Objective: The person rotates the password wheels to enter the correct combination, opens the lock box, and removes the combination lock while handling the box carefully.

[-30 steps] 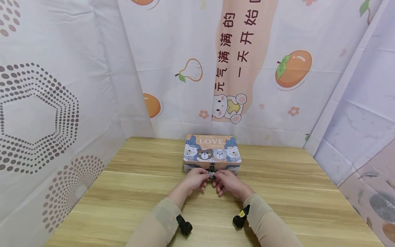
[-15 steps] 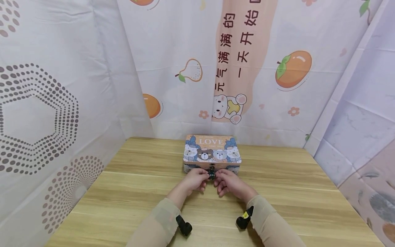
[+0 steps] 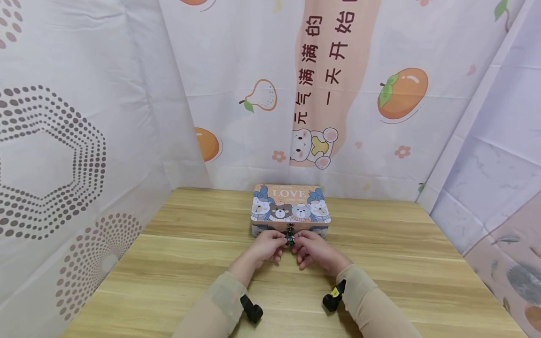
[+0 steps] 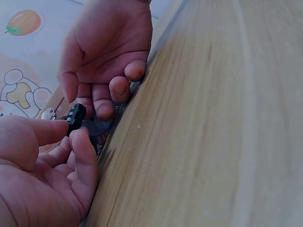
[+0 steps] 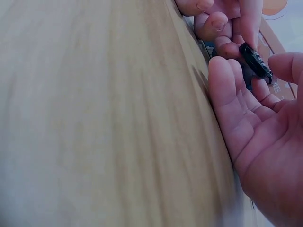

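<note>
The head view shows a tin box toward the far side of a wooden table, its lid down and printed with four bears and the word LOVE. On the box's near face, just below the clasp, is a small black padlock with pale number dials — it sits between the two hands. The left hand pinches the padlock's left edge between thumb and forefinger, the remaining fingers loosely bent. The right hand has its thumb and forefinger curled about the right edge, the other fingers bent beneath; whether that thumb tip presses the lock cannot be told. Both wrist views bring the fingers close together around the padlock, just above the tabletop. Beige sleeves reach in from the near side, a black device strapped at each wrist — the right device bears a yellow label. Beyond the table hangs a white curtain printed with fruit, flowers, a cartoon bear and dark characters; another printed cloth stands at left.
</note>
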Available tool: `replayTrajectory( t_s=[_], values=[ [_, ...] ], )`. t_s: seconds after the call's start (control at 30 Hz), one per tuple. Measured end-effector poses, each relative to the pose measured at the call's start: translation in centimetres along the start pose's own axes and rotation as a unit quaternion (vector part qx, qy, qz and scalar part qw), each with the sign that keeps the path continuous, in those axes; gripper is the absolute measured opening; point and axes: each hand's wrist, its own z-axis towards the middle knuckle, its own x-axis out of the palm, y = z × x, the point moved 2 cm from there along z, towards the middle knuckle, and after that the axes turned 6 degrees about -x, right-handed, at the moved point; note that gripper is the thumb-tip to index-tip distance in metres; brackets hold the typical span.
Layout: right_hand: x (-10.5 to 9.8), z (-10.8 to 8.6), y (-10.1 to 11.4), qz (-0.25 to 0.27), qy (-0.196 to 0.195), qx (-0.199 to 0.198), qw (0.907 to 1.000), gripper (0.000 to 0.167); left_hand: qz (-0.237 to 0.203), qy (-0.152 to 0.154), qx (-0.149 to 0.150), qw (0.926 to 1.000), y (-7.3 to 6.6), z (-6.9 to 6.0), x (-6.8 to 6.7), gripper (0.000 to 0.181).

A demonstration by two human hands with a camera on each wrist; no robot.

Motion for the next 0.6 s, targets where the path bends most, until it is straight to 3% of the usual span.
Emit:
replayTrajectory(
  t_s=[0.6],
  values=[
    [0.14, 0.43, -0.25, -0.015, 0.002, -0.003, 0.9999, 0.028, -0.001, 0.003, 0.001, 1.0, 0.08, -0.01, 0.03, 0.021]
  ],
)
